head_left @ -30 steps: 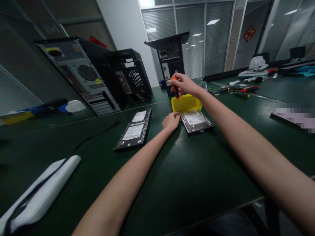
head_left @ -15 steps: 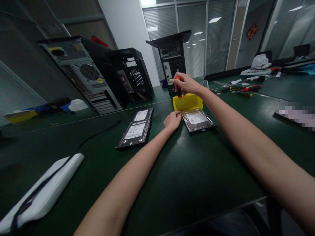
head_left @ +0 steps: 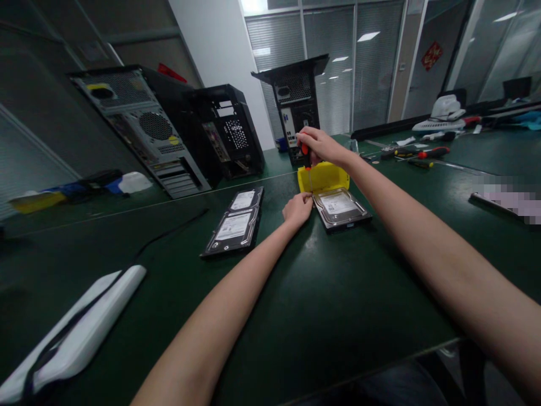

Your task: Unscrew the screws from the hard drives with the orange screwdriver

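A hard drive (head_left: 340, 206) lies flat mid-table (head_left: 321, 293) with a bin (head_left: 323, 176) touching behind it and a screwdriver (head_left: 305, 151) upright over its far left corner, two more drives (head_left: 236, 223) left of it, computer cases (head_left: 228, 129) toward the far edge, loose tools (head_left: 418, 152) far right, and a long flat device (head_left: 80, 332) at the near left corner.

I've got a dark green table (head_left: 321, 304) in view; a single hard drive (head_left: 341, 207) lies flat mid-table, just in front of a yellow tray (head_left: 325, 176); two more drives (head_left: 234, 225) lie left of it; three computer cases (head_left: 224, 129) stand along the far side; a white device (head_left: 80, 327) near left; loose screwdrivers (head_left: 418, 152) far right.
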Tool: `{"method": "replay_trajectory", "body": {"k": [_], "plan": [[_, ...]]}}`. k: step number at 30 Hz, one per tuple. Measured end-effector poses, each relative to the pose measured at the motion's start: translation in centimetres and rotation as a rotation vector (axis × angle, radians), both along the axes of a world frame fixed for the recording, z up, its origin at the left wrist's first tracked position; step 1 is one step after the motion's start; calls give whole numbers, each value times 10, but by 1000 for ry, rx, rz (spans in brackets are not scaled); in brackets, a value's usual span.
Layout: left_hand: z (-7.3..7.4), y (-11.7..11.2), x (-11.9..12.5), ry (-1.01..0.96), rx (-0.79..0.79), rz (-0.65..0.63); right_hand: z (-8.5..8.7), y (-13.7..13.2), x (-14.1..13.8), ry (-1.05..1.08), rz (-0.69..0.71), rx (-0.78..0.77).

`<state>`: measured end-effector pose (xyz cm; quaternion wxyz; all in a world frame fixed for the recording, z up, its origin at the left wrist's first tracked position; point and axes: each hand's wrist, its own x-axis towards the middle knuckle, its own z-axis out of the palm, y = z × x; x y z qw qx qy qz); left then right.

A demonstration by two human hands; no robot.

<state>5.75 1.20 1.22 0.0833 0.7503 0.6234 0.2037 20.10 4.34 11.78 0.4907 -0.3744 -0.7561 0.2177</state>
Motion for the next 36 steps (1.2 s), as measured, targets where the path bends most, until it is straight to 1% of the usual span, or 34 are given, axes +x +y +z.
{"method": "replay_trajectory", "body": {"k": [3, 10, 15, 17, 23, 31, 36], "plan": [[0, 0, 0, -3, 5, -4, 0, -1, 2, 12, -20, 40], [2, -2, 0, -18, 1, -2, 2, -5, 4, 26, 17, -1], [3, -3, 1, -23, 15, -5, -5, 4, 3, 15, -47, 108], [2, -2, 1, -28, 30, -19, -7, 7, 3, 7, -62, 125], [1, 0, 0, -46, 4, 12, -8, 7, 2, 35, -35, 61], [0, 1, 0, -61, -12, 4, -8, 9, 3, 39, -21, 58], [1, 2, 0, -54, -12, 5, -11, 8, -2, 46, -40, 36]]}}
